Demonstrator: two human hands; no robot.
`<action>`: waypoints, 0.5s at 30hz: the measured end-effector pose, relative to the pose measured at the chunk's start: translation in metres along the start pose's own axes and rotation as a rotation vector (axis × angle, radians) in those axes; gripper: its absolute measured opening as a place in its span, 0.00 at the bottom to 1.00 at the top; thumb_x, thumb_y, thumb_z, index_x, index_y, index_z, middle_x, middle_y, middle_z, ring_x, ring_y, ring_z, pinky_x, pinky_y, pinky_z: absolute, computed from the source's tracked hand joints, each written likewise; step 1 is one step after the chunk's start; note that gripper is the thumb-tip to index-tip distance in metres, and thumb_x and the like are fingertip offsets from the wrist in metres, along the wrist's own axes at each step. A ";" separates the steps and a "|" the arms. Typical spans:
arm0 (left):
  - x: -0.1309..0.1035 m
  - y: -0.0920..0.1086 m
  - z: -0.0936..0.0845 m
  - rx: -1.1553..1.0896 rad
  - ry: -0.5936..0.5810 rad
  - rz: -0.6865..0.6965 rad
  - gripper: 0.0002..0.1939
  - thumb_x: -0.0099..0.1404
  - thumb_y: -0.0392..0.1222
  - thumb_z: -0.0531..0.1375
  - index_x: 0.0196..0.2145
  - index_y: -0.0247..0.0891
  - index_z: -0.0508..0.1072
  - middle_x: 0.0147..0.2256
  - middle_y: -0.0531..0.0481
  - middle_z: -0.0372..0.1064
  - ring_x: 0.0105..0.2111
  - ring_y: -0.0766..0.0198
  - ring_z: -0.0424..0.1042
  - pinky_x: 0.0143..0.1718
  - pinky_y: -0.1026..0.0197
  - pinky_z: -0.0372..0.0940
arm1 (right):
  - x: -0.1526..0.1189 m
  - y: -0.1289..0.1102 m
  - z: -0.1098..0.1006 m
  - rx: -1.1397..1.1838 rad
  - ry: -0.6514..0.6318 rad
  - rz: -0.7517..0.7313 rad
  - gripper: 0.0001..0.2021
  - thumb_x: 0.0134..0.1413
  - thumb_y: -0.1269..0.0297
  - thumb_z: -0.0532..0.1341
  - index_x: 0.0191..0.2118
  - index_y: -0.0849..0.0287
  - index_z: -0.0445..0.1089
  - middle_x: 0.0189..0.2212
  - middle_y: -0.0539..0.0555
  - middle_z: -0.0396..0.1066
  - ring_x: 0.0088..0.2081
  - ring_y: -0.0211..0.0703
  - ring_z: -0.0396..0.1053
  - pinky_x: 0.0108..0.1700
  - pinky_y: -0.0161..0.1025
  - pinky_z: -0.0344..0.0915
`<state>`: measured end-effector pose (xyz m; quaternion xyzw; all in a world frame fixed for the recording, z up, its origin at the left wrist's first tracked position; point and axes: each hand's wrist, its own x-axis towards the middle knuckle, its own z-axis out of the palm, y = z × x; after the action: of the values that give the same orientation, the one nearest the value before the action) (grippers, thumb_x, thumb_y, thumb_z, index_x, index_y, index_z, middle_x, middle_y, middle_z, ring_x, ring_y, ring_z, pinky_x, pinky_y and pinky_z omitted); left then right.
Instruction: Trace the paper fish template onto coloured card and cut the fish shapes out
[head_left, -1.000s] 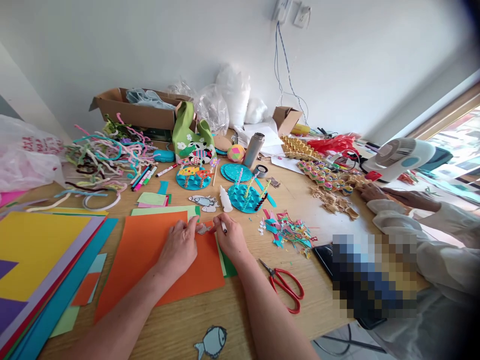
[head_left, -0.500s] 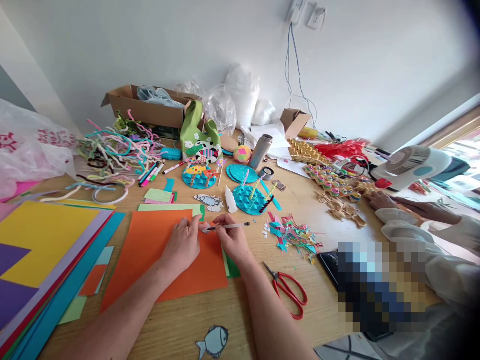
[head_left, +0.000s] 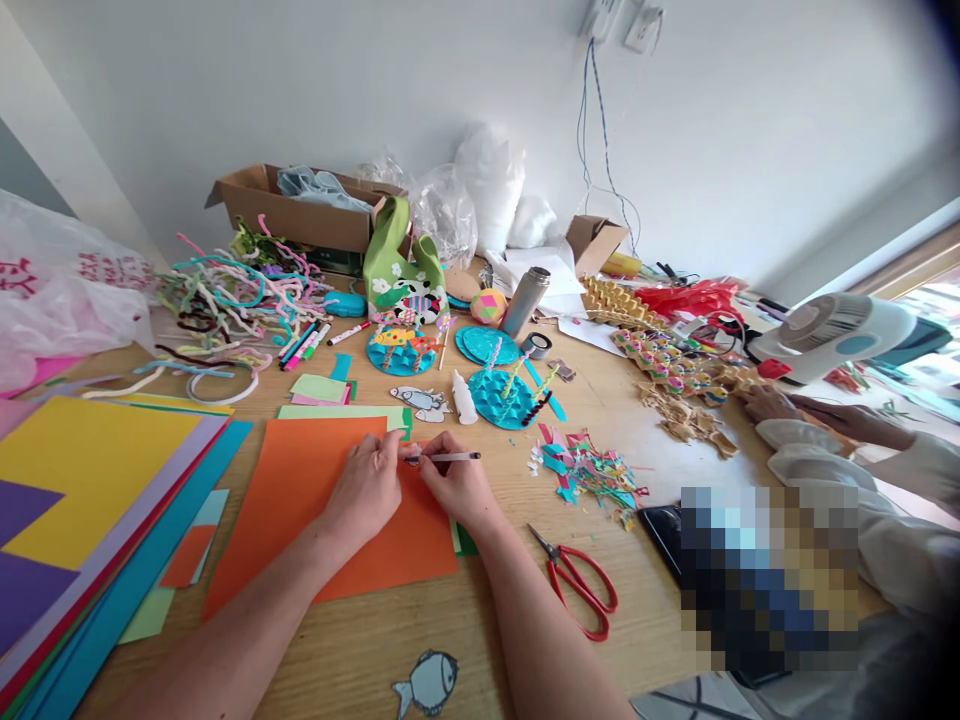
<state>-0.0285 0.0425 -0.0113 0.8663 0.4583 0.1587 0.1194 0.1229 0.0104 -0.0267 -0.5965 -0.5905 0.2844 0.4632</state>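
Head view: the right hand is clamped on a pen, whose tip is near a small pale piece on the orange sheet. The left hand lies on that sheet just beside the piece; whether it pinches it, I cannot tell. Red-handled scissors lie on the table right of the sheet, and a paper fish lies nearer the camera.

The pen in the right hand has swung round since a second ago, its back end now pointing right.
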 end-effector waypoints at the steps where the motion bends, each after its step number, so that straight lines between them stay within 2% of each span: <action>1: 0.000 0.000 0.000 -0.006 -0.002 0.000 0.26 0.55 0.19 0.48 0.51 0.30 0.63 0.42 0.40 0.76 0.44 0.51 0.69 0.44 0.52 0.63 | 0.000 0.000 0.000 0.002 -0.001 0.000 0.03 0.50 0.65 0.57 0.29 0.57 0.62 0.21 0.46 0.65 0.22 0.35 0.60 0.24 0.31 0.54; 15: -0.001 0.004 -0.004 0.000 -0.019 -0.019 0.24 0.56 0.19 0.48 0.49 0.30 0.64 0.43 0.40 0.76 0.45 0.51 0.69 0.45 0.53 0.62 | 0.000 -0.003 0.000 -0.010 -0.010 -0.016 0.03 0.50 0.65 0.57 0.29 0.56 0.61 0.22 0.46 0.64 0.22 0.35 0.59 0.25 0.32 0.54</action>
<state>-0.0272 0.0397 -0.0060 0.8633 0.4656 0.1495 0.1253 0.1218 0.0095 -0.0239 -0.5925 -0.5991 0.2809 0.4595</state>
